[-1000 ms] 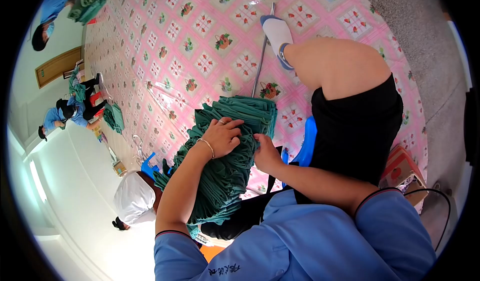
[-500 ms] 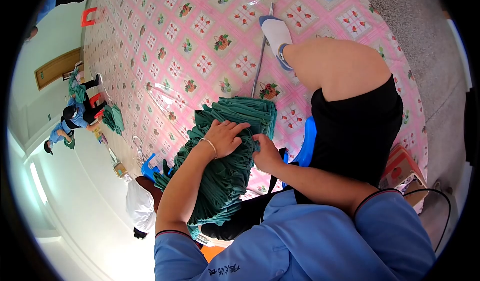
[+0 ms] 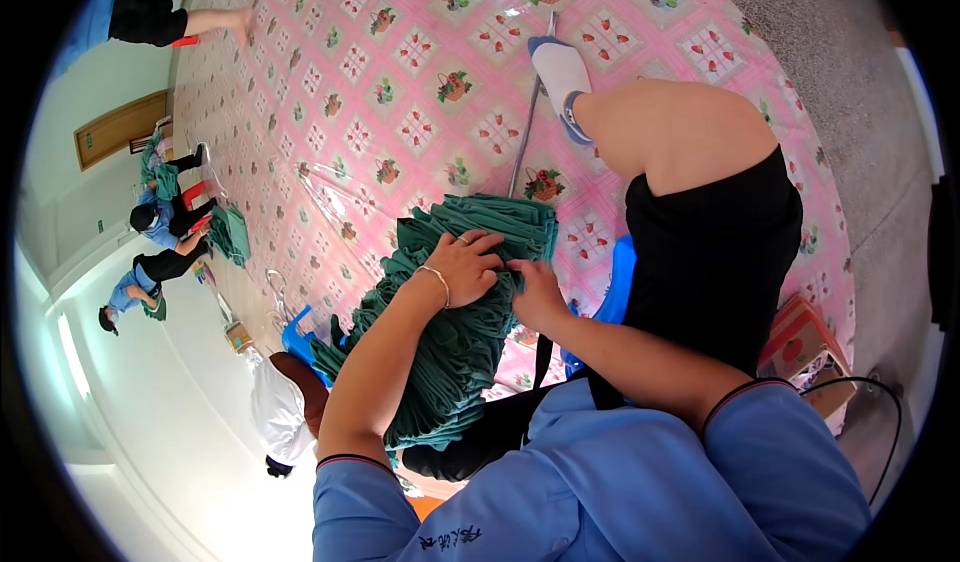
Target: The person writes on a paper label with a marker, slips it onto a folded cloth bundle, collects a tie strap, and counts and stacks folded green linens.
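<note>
A thick bundle of gathered green fabric (image 3: pixel 440 362) lies across my lap and the pink patterned floor sheet. My left hand (image 3: pixel 466 268), with a bracelet on the wrist and a ring, rests on top of the folds, its fingers spread. Close to its right, my right hand (image 3: pixel 537 292) has thumb and forefinger pinched together at the edge of the fabric, seemingly on a fold. A thin metal rod (image 3: pixel 526 137) runs from the far end of the bundle to beneath my foot (image 3: pixel 561 72).
The pink sheet (image 3: pixel 400 82) spreads ahead. Blue plastic (image 3: pixel 616 287) is beside my thigh, a cardboard box (image 3: pixel 800 342) at the right. Several people are at the left, one in white (image 3: pixel 280 412) nearby. Another green pile (image 3: pixel 229 235) lies farther off.
Both hands have shifted slightly right along the bundle, staying close together. At the left, the people in the background have changed position, and the person in white has moved a little.
</note>
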Tool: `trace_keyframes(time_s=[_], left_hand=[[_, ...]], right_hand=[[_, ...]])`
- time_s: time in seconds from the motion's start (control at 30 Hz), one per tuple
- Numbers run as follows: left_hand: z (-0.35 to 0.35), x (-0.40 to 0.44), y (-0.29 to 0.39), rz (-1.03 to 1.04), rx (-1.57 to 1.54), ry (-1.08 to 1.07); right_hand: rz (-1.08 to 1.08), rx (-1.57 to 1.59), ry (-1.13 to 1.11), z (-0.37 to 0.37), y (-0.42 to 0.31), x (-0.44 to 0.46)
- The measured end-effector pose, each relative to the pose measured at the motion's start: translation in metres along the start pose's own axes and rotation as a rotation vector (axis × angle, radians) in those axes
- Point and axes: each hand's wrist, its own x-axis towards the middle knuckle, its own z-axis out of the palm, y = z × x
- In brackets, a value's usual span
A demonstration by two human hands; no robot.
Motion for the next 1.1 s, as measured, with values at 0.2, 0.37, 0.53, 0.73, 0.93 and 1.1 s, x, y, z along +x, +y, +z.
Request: trace_keyframes(time_s=[0.2,0.37,0.53,0.73,0.93,1.1], left_hand=[[-0.007,0.002,0.001,-0.027,-0.044,-0.112],[-0.009,0.004,0.001,-0.035,-0.101,-0.087],[-0.004,0.008,-0.002,0.001,-0.095,-0.035],[-0.017,0.012,0.001,-0.040,-0.109,-0.215],[-0.011,0.028,-0.006,-0.072,-0.240,-0.112],[-0.001,0.038,-0.010,-0.072,-0.187,-0.152]], right_hand=[[-0.113,-0.075,0.025,-0.002,0.002,0.004],[-0.167,-0.070,0.044,-0.002,0.000,-0.004],[-0.156,-0.043,0.015,-0.006,-0.009,-0.011],[0.087,0.242,-0.010,-0.009,-0.007,-0.004],[0.237,0.119,0.058,-0.004,0.005,0.004],[0.198,0.060,-0.030,-0.005,0.010,0.007]])
